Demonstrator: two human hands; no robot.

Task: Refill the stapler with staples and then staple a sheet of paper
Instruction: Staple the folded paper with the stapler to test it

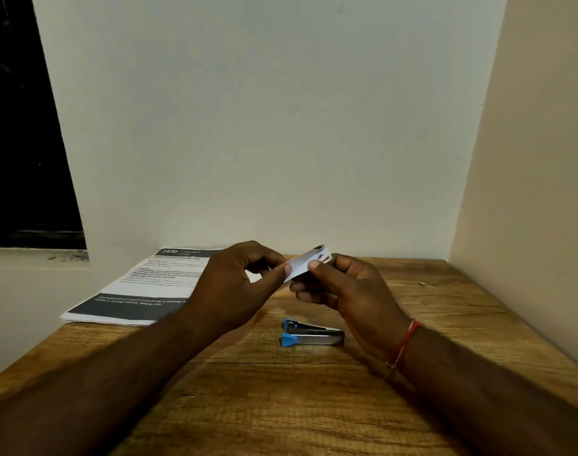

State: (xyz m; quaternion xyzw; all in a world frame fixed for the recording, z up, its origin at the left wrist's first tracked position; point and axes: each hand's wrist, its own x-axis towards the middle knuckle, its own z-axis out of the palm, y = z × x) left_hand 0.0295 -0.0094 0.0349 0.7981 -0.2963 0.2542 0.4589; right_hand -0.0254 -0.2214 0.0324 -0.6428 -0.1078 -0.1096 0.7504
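Note:
A small white staple box [309, 264] is held above the wooden table between both hands. My left hand [235, 281] pinches its left end with thumb and fingertips. My right hand [343, 291] grips its right end, a red thread around the wrist. Below the hands, a blue and silver stapler [312, 334] lies on the table with its top swung open. A stack of printed paper sheets [143, 287] rests at the back left of the table, partly hidden by my left hand.
The wooden table [281, 390] stands in a corner, with a white wall behind and a beige wall on the right. A tiny metal bit [422, 284] lies at the back right. A dark window and sill are on the left.

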